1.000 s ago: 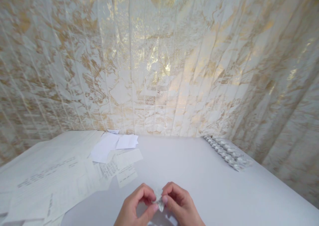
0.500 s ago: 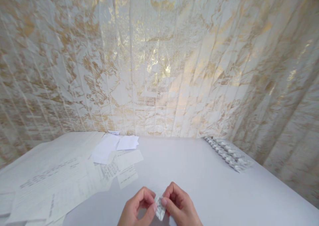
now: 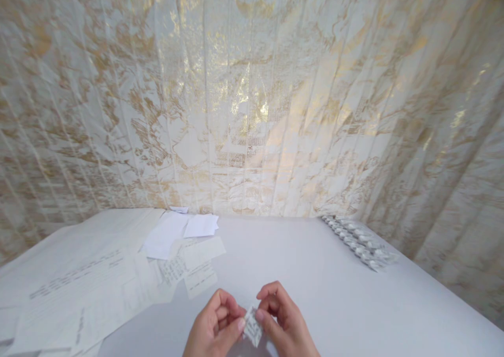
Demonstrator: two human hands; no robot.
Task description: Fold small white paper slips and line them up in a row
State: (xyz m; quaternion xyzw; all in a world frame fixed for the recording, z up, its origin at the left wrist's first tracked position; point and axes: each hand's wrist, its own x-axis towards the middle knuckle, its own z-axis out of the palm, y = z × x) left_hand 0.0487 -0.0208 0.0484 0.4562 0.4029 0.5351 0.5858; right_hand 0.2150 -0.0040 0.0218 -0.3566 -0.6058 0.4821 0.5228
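Observation:
At the bottom centre, a small folded piece of printed paper (image 3: 252, 327) is held between my two hands, just above the white table. My left hand (image 3: 220, 323) pinches its left edge between thumb and fingers. My right hand (image 3: 284, 320) has its thumb against the paper's right side, with the index finger raised and curled away from it. Fingers behind the paper are hidden. Farther off at the right lie rows of small, folded, grey-white pieces (image 3: 356, 241), packed closely side by side.
Large printed sheets (image 3: 90, 278) overlap across the left of the white table (image 3: 283, 262). Smaller printed slips (image 3: 200, 278) and blank white papers (image 3: 200, 224) lie at their right edge. A white and gold patterned curtain (image 3: 244, 94) hangs behind the table.
My right index finger has lifted off the folded paper and moved up. The paper has turned and shows more of its printed face. My left hand has shifted slightly left.

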